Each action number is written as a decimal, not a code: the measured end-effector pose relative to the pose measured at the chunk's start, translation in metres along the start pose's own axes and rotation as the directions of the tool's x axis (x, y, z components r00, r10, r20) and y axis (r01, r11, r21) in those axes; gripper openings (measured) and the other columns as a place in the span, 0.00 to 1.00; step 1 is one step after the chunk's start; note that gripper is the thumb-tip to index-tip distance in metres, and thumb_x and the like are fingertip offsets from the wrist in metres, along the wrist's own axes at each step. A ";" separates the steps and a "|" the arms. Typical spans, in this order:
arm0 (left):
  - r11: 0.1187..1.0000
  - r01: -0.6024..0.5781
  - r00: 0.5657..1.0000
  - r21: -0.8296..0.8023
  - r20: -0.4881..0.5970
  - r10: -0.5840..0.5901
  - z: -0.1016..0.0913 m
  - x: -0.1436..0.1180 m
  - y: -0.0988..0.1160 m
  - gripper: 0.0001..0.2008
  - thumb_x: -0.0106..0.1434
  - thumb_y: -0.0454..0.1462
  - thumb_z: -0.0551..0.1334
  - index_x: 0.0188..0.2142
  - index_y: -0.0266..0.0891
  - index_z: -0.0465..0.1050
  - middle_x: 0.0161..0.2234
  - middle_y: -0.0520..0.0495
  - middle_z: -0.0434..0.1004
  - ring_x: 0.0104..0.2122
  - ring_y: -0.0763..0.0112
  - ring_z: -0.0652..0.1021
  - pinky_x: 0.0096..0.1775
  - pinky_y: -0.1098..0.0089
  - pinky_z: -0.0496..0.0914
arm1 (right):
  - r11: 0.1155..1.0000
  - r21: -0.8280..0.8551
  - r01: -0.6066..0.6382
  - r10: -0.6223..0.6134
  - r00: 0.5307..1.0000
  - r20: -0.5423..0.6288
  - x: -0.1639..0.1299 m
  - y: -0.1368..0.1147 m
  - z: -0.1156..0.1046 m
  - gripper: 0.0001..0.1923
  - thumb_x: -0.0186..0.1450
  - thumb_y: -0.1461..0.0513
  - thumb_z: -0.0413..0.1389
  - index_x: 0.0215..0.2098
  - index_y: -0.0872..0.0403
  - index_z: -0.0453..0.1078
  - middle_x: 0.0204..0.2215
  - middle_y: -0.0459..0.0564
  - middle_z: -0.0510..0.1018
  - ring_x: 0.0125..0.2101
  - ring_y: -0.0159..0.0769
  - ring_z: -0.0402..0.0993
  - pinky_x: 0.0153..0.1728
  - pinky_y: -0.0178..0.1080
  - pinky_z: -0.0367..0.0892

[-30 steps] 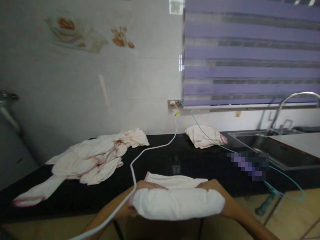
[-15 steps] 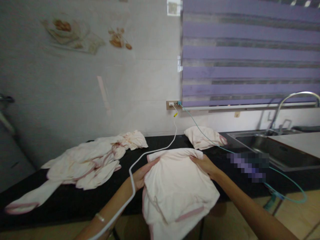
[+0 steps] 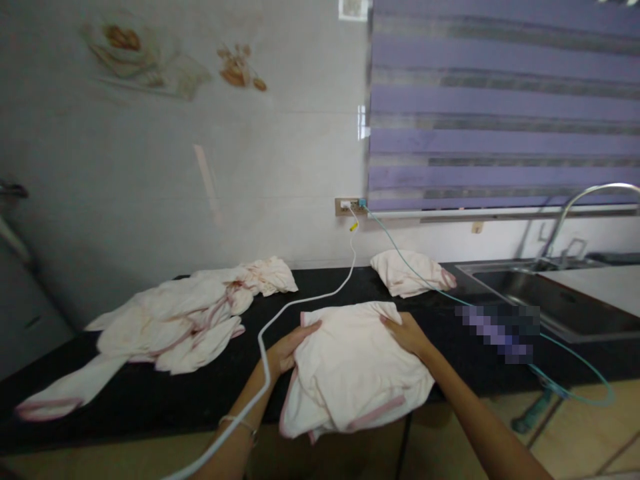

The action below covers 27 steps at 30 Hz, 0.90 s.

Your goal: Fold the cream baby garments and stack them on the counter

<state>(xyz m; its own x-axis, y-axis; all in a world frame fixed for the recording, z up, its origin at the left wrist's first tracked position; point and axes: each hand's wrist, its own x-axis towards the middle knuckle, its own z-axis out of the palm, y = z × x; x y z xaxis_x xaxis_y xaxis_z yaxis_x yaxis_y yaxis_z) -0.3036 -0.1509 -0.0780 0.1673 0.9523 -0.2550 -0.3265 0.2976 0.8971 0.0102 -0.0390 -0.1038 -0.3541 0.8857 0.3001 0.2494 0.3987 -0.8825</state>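
A white garment with pink trim [image 3: 367, 370], gathered into a folded bundle, lies at the front of the black counter, its near side at the edge. My left hand [image 3: 293, 347] grips its left side, thumb on top and fingers hidden beneath. On the opposite side my right hand [image 3: 407, 333] is closed on the upper right corner, with part of its fingers under the cloth. Farther back, by the wall, rests another folded white garment [image 3: 407, 273]. Loose white clothes with pink edges [image 3: 165, 327] lie crumpled in a heap to the left.
A white cable [image 3: 280, 310] runs from the wall socket [image 3: 349, 207] across the counter and over my left forearm. A teal cord [image 3: 395, 247] passes over the rear folded garment to a blurred purple object [image 3: 495, 333]. At right is a sink [image 3: 530, 297] with a curved faucet [image 3: 560, 213].
The garment's hanging lower part has come up, so the bundle now looks shorter and rests on the counter. Both hands keep their hold and have shifted only slightly.
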 end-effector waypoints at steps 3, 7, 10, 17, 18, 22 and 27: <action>1.000 -0.025 0.999 0.008 -0.028 0.025 0.001 -0.002 0.000 0.28 0.57 0.39 0.76 0.53 0.29 0.76 0.43 0.36 0.86 0.43 0.57 0.86 0.55 0.64 0.75 | 0.999 -0.024 0.021 -0.021 1.000 -0.005 -0.002 -0.004 -0.001 0.30 0.63 0.41 0.57 0.30 0.60 0.78 0.23 0.48 0.75 0.26 0.35 0.66 0.29 0.36 0.63; 0.998 -0.052 0.998 0.039 -0.036 0.053 0.004 -0.005 0.000 0.34 0.50 0.36 0.79 0.55 0.30 0.75 0.46 0.33 0.85 0.46 0.54 0.85 0.55 0.63 0.76 | 0.998 -0.044 0.042 -0.043 0.999 -0.024 -0.004 -0.007 -0.002 0.30 0.63 0.41 0.57 0.30 0.60 0.78 0.24 0.48 0.76 0.27 0.36 0.67 0.30 0.36 0.64; 0.999 -0.032 0.999 0.029 -0.024 0.033 0.002 -0.003 0.001 0.33 0.51 0.34 0.79 0.55 0.28 0.76 0.46 0.32 0.85 0.44 0.56 0.85 0.52 0.65 0.77 | 0.999 -0.024 0.042 -0.042 0.999 -0.020 -0.004 -0.007 -0.002 0.30 0.63 0.41 0.57 0.33 0.61 0.79 0.26 0.49 0.77 0.29 0.37 0.69 0.32 0.37 0.66; 0.999 0.019 0.998 -0.026 -0.062 -0.021 -0.004 0.005 0.001 0.34 0.51 0.32 0.79 0.57 0.26 0.74 0.43 0.33 0.85 0.40 0.56 0.86 0.49 0.67 0.79 | 0.998 -0.055 0.028 -0.030 0.999 -0.041 -0.002 -0.002 -0.001 0.29 0.63 0.41 0.57 0.28 0.60 0.76 0.23 0.48 0.75 0.26 0.36 0.67 0.29 0.36 0.63; 0.999 0.019 0.997 -0.030 -0.071 -0.021 -0.004 0.006 0.001 0.36 0.51 0.32 0.79 0.58 0.26 0.73 0.43 0.33 0.85 0.40 0.56 0.86 0.50 0.67 0.78 | 0.998 -0.057 0.030 -0.032 0.999 -0.036 -0.001 -0.002 -0.001 0.28 0.63 0.42 0.57 0.28 0.60 0.76 0.23 0.48 0.75 0.26 0.36 0.67 0.29 0.36 0.63; 0.999 0.018 0.997 -0.034 -0.077 -0.020 -0.002 0.005 0.001 0.38 0.50 0.33 0.79 0.59 0.26 0.71 0.42 0.32 0.85 0.40 0.56 0.86 0.51 0.66 0.78 | 0.998 -0.066 0.018 -0.019 0.999 -0.027 0.000 0.001 -0.001 0.27 0.63 0.43 0.57 0.28 0.60 0.76 0.22 0.47 0.73 0.25 0.34 0.64 0.27 0.35 0.60; 0.998 0.018 0.998 -0.058 -0.062 -0.021 -0.001 0.003 -0.001 0.33 0.52 0.32 0.78 0.56 0.27 0.74 0.43 0.32 0.85 0.40 0.57 0.86 0.49 0.66 0.79 | 0.999 -0.055 0.003 -0.004 1.000 -0.005 0.001 0.003 -0.001 0.28 0.63 0.42 0.56 0.24 0.59 0.73 0.20 0.47 0.71 0.25 0.33 0.62 0.26 0.35 0.58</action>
<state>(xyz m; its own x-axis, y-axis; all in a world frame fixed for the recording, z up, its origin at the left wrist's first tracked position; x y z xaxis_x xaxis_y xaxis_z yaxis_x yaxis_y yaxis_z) -0.3035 -0.1479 -0.0798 0.1159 0.9481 -0.2960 -0.3767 0.3177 0.8702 0.0112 -0.0370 -0.1056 -0.3505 0.8854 0.3053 0.2970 0.4142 -0.8604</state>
